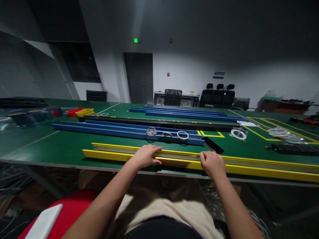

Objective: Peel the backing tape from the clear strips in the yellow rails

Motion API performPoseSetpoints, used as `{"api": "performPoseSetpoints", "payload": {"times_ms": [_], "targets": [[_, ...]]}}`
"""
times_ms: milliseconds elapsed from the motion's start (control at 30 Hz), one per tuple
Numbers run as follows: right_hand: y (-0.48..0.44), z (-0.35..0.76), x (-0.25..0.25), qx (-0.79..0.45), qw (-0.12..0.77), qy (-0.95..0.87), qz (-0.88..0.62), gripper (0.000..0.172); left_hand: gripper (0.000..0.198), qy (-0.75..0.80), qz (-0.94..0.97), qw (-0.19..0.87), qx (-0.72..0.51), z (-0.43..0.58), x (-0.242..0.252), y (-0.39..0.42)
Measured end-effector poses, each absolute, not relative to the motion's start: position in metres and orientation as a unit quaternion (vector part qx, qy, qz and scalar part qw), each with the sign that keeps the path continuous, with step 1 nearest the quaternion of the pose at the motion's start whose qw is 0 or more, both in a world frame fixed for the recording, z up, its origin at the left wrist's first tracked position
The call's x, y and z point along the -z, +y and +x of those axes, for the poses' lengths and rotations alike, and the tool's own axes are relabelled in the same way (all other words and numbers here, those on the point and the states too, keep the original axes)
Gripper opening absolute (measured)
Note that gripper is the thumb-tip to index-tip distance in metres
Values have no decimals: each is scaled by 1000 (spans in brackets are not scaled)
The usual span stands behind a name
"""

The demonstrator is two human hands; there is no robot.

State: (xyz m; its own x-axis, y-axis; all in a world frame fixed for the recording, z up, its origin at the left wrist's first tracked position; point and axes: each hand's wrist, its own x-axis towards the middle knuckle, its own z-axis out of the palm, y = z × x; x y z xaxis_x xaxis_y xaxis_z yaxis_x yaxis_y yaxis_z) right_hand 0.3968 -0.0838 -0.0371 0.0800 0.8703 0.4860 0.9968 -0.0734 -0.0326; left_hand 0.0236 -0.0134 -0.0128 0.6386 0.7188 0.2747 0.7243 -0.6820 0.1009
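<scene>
A long yellow channel (181,163) with raised edges lies along the front of the green table, reaching out of view on the right. My left hand (146,156) rests across its near wall, thumb and fingers apart and pointing right. Farther right, my right hand (213,164) is closed over the same channel, its fingers curled and partly hidden. Just behind the channel lies a dark phone (213,145). On a blue channel (99,128) beyond are a thin tan ring (151,134), a brown ring (166,135) and a white ring (182,138).
More blue channels (189,115) and a black rail (149,122) lie farther back. Red (74,112) and yellow trays (85,113) stand at left. At right are a white coil (238,134), wrapped coils (286,134) and a black ridged strip (294,149).
</scene>
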Motion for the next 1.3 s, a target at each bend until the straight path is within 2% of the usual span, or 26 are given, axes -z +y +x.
{"api": "performPoseSetpoints", "payload": {"times_ms": [200,367,533,600,800,1033,1167,1300], "targets": [[-89,508,33,106,133,-621,-765,44,59,-428,-893,27,136,-3,13,-18],[-82,464,12,42,111,-604,-788,55,52,-395,-902,87,151,45,20,-26],[-78,351,12,109,148,-721,-668,50,60,-369,-911,98,158,100,24,-28],[-79,333,18,142,149,-707,-676,48,61,-356,-917,93,155,119,24,-30],[-88,389,24,159,146,-671,-709,46,67,-317,-938,49,135,110,15,-29],[-94,466,16,86,125,-633,-759,44,64,-404,-902,-23,151,34,23,-18],[-92,446,9,79,112,-629,-766,51,65,-405,-894,-44,189,31,36,-14],[-90,386,13,116,155,-684,-704,47,66,-396,-892,-39,216,43,43,-12]]}}
